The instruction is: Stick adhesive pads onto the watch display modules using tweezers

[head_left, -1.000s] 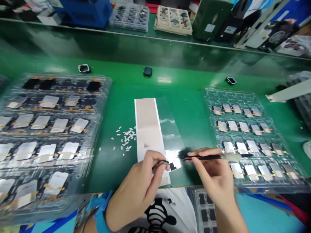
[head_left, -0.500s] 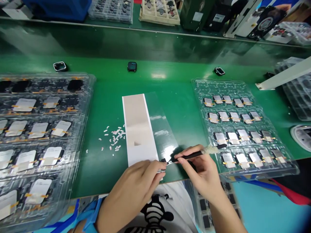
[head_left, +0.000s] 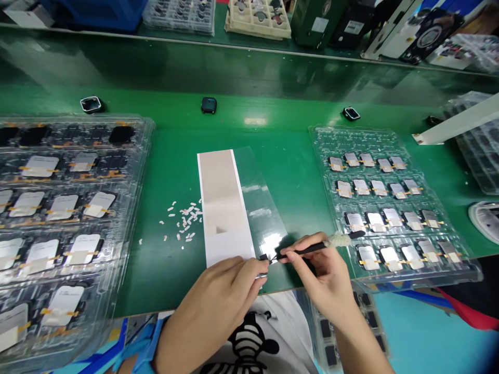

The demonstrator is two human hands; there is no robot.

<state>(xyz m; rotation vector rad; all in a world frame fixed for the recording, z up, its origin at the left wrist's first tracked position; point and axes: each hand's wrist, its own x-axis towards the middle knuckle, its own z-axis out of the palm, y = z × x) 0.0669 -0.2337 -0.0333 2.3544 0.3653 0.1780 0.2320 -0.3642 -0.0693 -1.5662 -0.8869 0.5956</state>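
Note:
Near the table's front edge, my left hand (head_left: 226, 291) pinches a small dark part (head_left: 264, 257) with a light underside, mostly hidden by the fingers. My right hand (head_left: 322, 270) grips a black pen-like tool (head_left: 312, 249) wrapped in pale material near its back end. The tool's thin tip is at the small part. Just beyond my left hand lies a white sheet with a beige strip (head_left: 220, 187), and a clear film (head_left: 259, 202) sticks out along its right side. Small white pieces (head_left: 189, 218) are scattered left of the sheet.
A clear tray (head_left: 150, 150) of flat silvery modules stands at the left, another (head_left: 331, 202) at the right. Watch-like cases (head_left: 209, 105) sit along the back. Behind them runs a shelf (head_left: 249, 48) with boxes. A white post (head_left: 456, 120) slants in at the right.
The tool tip and the small dark part have shifted slightly between my fingers. Both hands keep nearly the same place and hold; the view has moved a little.

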